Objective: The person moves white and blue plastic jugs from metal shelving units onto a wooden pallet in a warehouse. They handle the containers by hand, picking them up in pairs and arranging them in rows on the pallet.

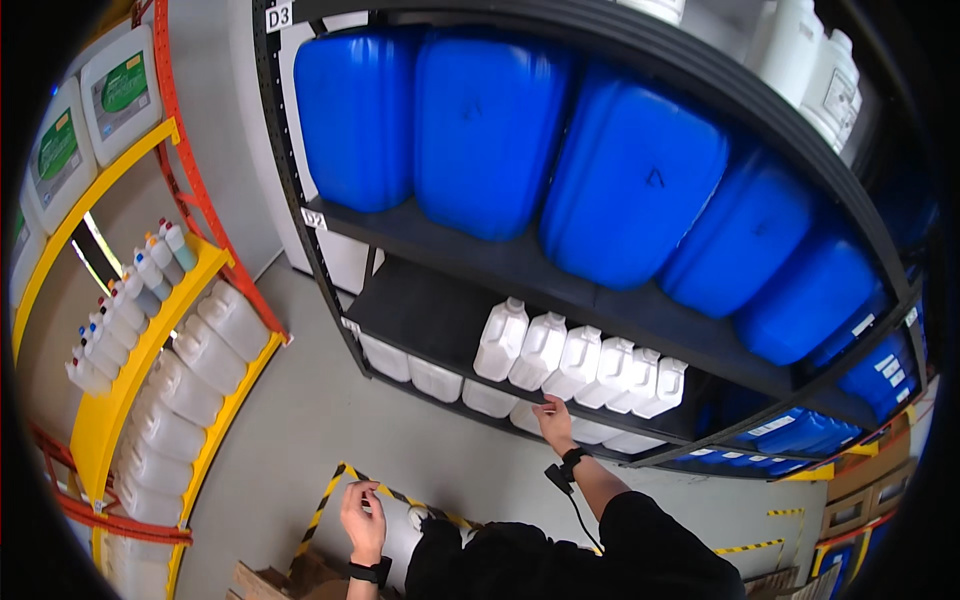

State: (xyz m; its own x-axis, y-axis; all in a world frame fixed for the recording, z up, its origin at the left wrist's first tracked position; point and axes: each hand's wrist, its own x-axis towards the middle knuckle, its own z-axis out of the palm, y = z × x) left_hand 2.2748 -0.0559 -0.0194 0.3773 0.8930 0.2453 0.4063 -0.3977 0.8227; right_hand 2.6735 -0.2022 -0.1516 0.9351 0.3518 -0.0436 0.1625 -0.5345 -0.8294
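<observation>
My right hand [553,421] reaches out at the front edge of the low black shelf [420,315], just below a row of white plastic jugs [576,360] with moulded handles. Its fingers are slightly bent and hold nothing that I can see; whether they touch the shelf edge, I cannot tell. Held over the floor to the left, my left hand [364,521] is empty, its fingers loosely curled and apart from the thumb. Each wrist wears a black band, and a cable hangs from the right one.
Large blue plastic drums [487,135] fill the shelf above. Pale containers [435,381] stand on the bottom level. To the left, a yellow and orange rack [202,255] carries bottles [135,289] and translucent jerrycans [180,386]. Striped tape [319,517] and cardboard [262,581] are on the floor.
</observation>
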